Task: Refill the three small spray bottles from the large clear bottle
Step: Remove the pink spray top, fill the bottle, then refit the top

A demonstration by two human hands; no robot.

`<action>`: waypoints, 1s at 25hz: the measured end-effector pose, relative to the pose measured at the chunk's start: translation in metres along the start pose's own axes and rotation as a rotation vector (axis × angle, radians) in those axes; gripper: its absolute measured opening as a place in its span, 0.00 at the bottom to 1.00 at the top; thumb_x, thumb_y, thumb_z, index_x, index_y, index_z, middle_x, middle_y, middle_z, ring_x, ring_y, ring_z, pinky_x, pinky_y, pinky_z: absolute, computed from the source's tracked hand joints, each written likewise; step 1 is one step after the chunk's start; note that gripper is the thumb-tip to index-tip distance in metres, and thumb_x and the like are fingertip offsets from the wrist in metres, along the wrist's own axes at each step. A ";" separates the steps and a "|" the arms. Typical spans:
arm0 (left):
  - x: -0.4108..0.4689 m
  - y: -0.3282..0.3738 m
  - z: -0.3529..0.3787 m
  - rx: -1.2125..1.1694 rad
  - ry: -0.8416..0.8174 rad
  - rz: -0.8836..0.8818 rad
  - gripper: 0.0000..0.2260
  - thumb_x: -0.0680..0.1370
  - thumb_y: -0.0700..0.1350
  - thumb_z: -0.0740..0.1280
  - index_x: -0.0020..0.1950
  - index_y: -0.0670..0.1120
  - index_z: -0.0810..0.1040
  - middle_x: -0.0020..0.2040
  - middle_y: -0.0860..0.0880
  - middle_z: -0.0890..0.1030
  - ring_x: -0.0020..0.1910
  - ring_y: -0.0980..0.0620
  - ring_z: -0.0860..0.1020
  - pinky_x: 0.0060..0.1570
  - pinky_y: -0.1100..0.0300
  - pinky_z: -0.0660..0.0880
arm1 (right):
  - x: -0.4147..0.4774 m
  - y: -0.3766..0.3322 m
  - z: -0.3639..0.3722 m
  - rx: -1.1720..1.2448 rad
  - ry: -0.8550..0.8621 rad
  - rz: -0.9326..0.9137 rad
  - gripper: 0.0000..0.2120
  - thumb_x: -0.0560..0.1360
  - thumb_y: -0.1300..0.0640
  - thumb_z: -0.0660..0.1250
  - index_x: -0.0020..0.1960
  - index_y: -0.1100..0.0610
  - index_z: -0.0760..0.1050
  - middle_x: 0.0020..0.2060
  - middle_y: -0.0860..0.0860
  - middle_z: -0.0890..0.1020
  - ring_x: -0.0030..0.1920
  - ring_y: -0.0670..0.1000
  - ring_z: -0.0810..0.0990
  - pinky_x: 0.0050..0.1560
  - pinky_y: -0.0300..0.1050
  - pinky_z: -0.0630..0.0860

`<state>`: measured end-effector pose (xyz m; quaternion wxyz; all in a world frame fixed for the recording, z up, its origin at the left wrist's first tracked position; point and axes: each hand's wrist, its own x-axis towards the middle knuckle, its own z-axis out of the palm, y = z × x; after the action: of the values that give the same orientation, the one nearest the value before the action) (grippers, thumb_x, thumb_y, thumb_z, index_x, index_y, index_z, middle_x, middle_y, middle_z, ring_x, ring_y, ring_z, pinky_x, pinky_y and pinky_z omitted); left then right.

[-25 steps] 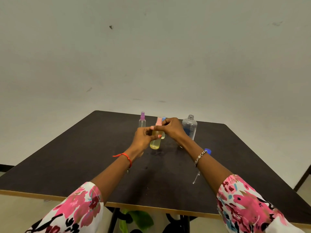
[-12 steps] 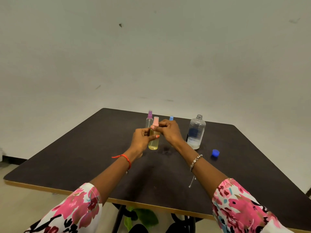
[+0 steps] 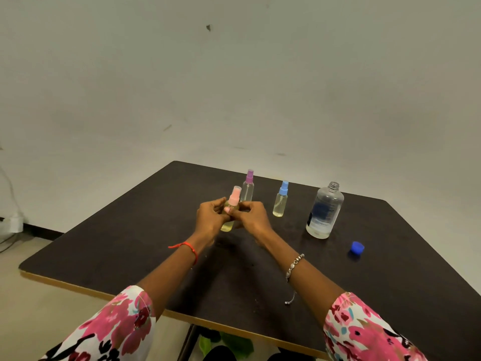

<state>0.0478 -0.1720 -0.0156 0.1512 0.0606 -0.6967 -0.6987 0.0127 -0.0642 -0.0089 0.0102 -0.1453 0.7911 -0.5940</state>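
Pink plastic tops the small spray bottle (image 3: 227,226) that both hands are working on, out past the middle of the dark desk (image 3: 130,243). The left hand (image 3: 209,218) is curled round its body and the right hand (image 3: 253,220) pinches it just under the pink head. Yellowish liquid shows at its base, which sits on or just above the desk; I cannot tell which.

It looks like the spray head is being turned, though I cannot say whether on or off. To do it well, the left hand should keep the body upright and still while the right hand does all the twisting at the collar, so nothing slops out.

The purple-capped bottle (image 3: 247,188) stands just behind it, and the blue-capped bottle (image 3: 281,201) stands to the right. Further right is the large clear bottle (image 3: 325,212), open-necked with only a little liquid left. Its blue cap (image 3: 356,248) lies nearer, on the right.

Half a second ago the right hand's fingers were higher, up by the pink head, and hid most of the blue-capped bottle. Now they sit lower and that bottle shows whole. The large clear bottle and its cap have not moved.
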 end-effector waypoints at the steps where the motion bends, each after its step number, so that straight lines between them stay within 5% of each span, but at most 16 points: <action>1: 0.005 -0.005 -0.005 0.010 -0.025 -0.038 0.29 0.70 0.28 0.68 0.69 0.35 0.65 0.65 0.38 0.74 0.63 0.43 0.75 0.59 0.54 0.76 | 0.003 0.001 0.005 -0.003 0.014 -0.011 0.15 0.70 0.58 0.72 0.54 0.65 0.78 0.47 0.60 0.82 0.45 0.55 0.82 0.49 0.55 0.81; 6: 0.027 -0.023 -0.024 0.098 -0.034 -0.147 0.35 0.69 0.22 0.62 0.73 0.37 0.56 0.72 0.38 0.66 0.71 0.44 0.66 0.67 0.50 0.69 | 0.031 0.011 0.025 -0.051 0.120 -0.027 0.13 0.71 0.61 0.70 0.52 0.67 0.77 0.48 0.62 0.81 0.49 0.57 0.81 0.52 0.55 0.79; 12: 0.044 -0.039 -0.031 0.146 -0.082 -0.192 0.31 0.71 0.21 0.55 0.74 0.36 0.55 0.71 0.39 0.67 0.70 0.45 0.67 0.63 0.58 0.68 | 0.065 0.012 0.041 -0.123 0.082 -0.044 0.15 0.72 0.61 0.69 0.55 0.67 0.75 0.52 0.62 0.80 0.53 0.57 0.79 0.50 0.44 0.74; 25: 0.053 -0.032 -0.035 0.124 -0.062 -0.255 0.29 0.73 0.23 0.55 0.74 0.35 0.54 0.72 0.39 0.66 0.71 0.46 0.67 0.69 0.55 0.66 | 0.077 0.026 0.055 -0.215 0.127 -0.021 0.18 0.68 0.63 0.73 0.55 0.66 0.74 0.51 0.61 0.79 0.53 0.57 0.78 0.49 0.44 0.74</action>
<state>0.0038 -0.2221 -0.0418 0.0357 0.1360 -0.7294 -0.6694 -0.0564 -0.1280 -0.0373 -0.0617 -0.1161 0.8479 -0.5136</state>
